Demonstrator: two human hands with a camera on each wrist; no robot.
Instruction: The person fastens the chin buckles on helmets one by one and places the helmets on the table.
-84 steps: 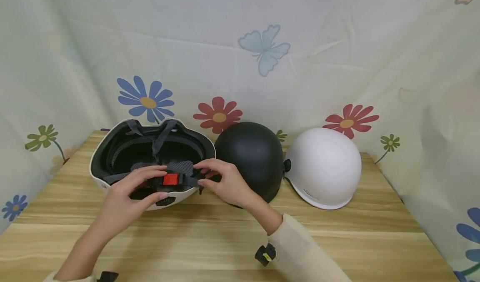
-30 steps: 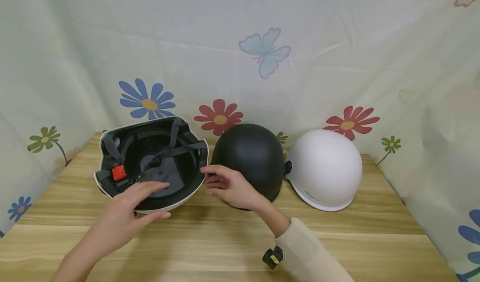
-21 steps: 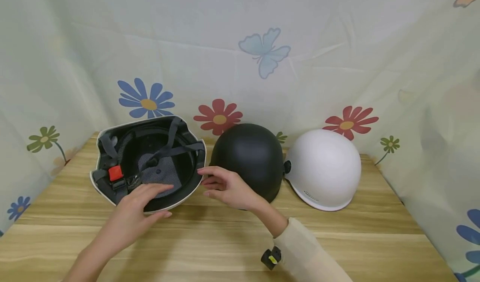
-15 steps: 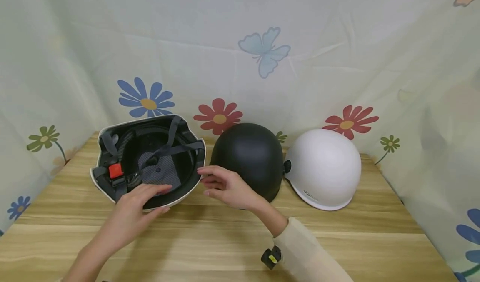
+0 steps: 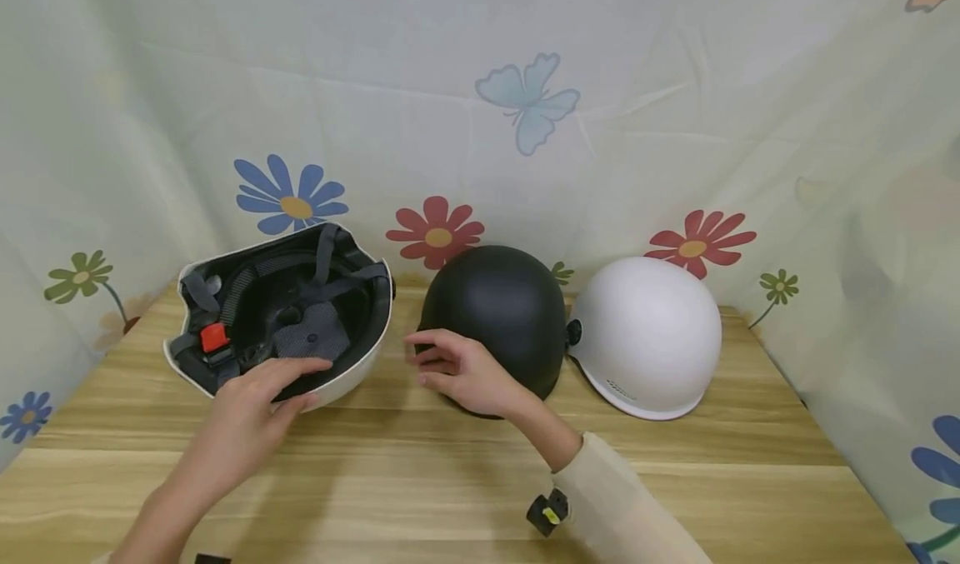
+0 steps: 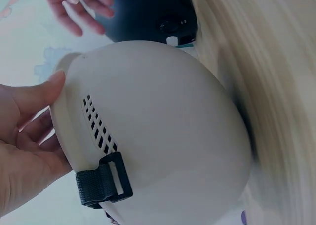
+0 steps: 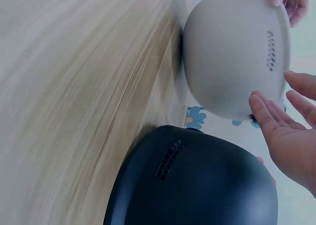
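An off-white helmet lies upside down on the left, its black lining and straps facing up. My left hand grips its near rim; in the left wrist view the thumb presses the outer shell while the fingers pass behind the edge. A red buckle rests along the helmet's left inner side. My right hand holds nothing, its fingers loosely bent in front of the black helmet. In the right wrist view a gap separates the right fingers from the black helmet; contact with the off-white one is unclear.
A white helmet sits dome up to the right of the black one, close beside it. All three stand toward the back of a wooden table. Behind them hangs a flower-printed curtain.
Both hands were at the buckle strap earlier. Since then the off-white helmet has turned, bringing the buckle to its left side. It has lately shifted left with my left hand, away from the right.
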